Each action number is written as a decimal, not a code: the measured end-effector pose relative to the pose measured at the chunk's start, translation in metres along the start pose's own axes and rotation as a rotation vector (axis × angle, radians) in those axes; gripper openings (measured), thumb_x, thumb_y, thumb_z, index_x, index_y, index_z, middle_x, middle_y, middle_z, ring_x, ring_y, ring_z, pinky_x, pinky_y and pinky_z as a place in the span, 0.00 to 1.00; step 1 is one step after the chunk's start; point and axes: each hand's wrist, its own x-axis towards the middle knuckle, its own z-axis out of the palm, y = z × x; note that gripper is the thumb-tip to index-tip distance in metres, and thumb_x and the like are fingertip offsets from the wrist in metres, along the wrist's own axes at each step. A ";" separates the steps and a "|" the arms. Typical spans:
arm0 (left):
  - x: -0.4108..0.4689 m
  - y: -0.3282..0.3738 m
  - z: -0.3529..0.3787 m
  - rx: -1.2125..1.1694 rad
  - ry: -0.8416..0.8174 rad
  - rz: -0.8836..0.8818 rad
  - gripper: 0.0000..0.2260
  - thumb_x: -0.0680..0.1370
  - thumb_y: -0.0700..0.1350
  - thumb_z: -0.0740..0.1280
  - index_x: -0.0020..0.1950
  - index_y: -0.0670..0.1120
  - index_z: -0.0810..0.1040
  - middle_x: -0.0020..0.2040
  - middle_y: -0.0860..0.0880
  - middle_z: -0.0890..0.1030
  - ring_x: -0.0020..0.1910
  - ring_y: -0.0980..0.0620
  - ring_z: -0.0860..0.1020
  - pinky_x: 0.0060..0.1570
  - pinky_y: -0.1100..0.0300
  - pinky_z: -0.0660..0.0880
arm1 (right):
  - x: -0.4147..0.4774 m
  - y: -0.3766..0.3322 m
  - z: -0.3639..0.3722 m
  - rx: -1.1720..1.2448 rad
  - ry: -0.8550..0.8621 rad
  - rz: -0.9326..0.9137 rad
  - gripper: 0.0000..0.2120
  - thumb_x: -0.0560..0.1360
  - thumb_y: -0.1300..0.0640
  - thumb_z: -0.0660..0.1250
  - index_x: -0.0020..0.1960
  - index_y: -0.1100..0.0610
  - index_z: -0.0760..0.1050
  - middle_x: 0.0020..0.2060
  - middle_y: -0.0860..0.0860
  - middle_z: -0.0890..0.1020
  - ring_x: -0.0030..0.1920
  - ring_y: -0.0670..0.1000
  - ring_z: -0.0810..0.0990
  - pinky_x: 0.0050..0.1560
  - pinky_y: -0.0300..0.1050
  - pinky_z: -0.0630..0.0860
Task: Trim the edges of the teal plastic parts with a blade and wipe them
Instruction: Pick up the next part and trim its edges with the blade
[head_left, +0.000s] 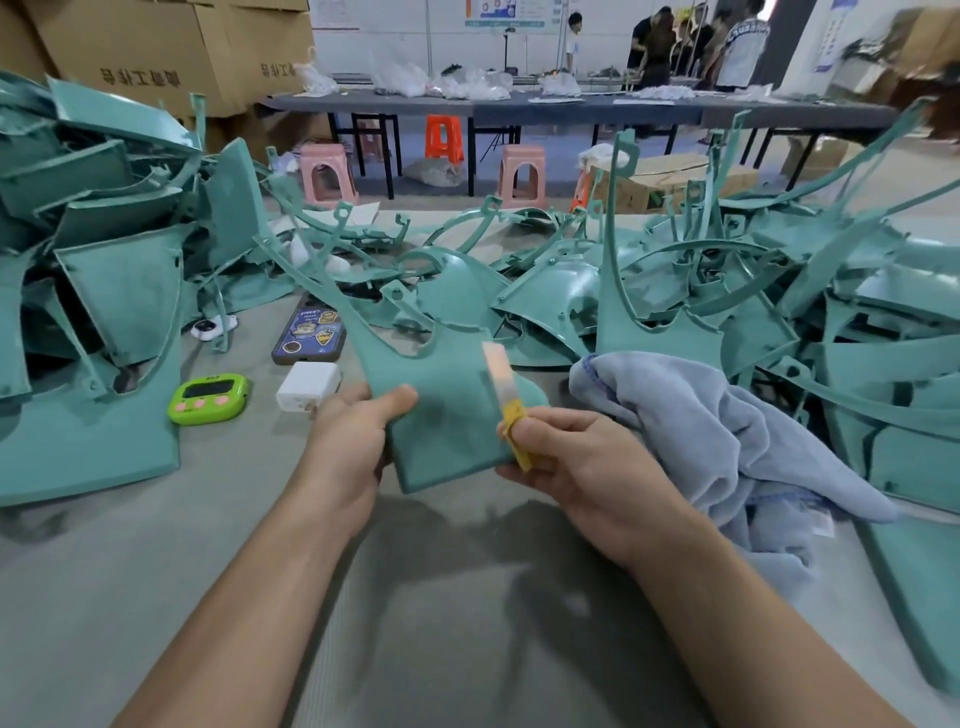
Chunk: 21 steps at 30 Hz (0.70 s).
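Note:
My left hand (358, 436) grips the lower left edge of a teal plastic part (441, 410), thumb on its face, holding it above the table. My right hand (566, 457) pinches a blade (501, 384) by its yellow handle. The pale blade lies against the part's right edge, pointing up. A grey-blue cloth (701, 431) is heaped on the table just right of my right hand, apart from it.
Piles of teal parts stand at the left (104, 291), across the middle (519, 291) and at the right (857, 332). A green timer (210, 397), a white charger (306, 384) and a phone (310, 336) lie left of my hands. Several people stand behind a far table (571, 106).

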 end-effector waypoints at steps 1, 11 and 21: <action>-0.002 0.002 0.000 0.007 -0.068 0.018 0.08 0.77 0.36 0.68 0.50 0.42 0.87 0.48 0.46 0.88 0.44 0.50 0.86 0.40 0.58 0.83 | 0.003 -0.002 -0.001 0.039 0.082 -0.016 0.06 0.72 0.64 0.73 0.38 0.59 0.86 0.39 0.54 0.85 0.42 0.51 0.83 0.46 0.47 0.84; -0.001 0.017 -0.020 -0.179 -0.610 0.287 0.30 0.60 0.44 0.84 0.62 0.53 0.84 0.73 0.46 0.76 0.74 0.48 0.72 0.68 0.51 0.74 | 0.005 -0.024 -0.027 0.211 -0.035 0.300 0.06 0.66 0.62 0.71 0.42 0.63 0.81 0.37 0.55 0.83 0.29 0.49 0.81 0.27 0.39 0.78; 0.000 0.009 -0.010 0.106 -0.251 0.241 0.18 0.61 0.33 0.70 0.45 0.48 0.88 0.49 0.49 0.88 0.50 0.53 0.85 0.41 0.63 0.81 | 0.017 -0.018 -0.022 0.250 0.209 0.230 0.07 0.78 0.66 0.68 0.42 0.66 0.81 0.38 0.59 0.84 0.40 0.57 0.86 0.40 0.50 0.86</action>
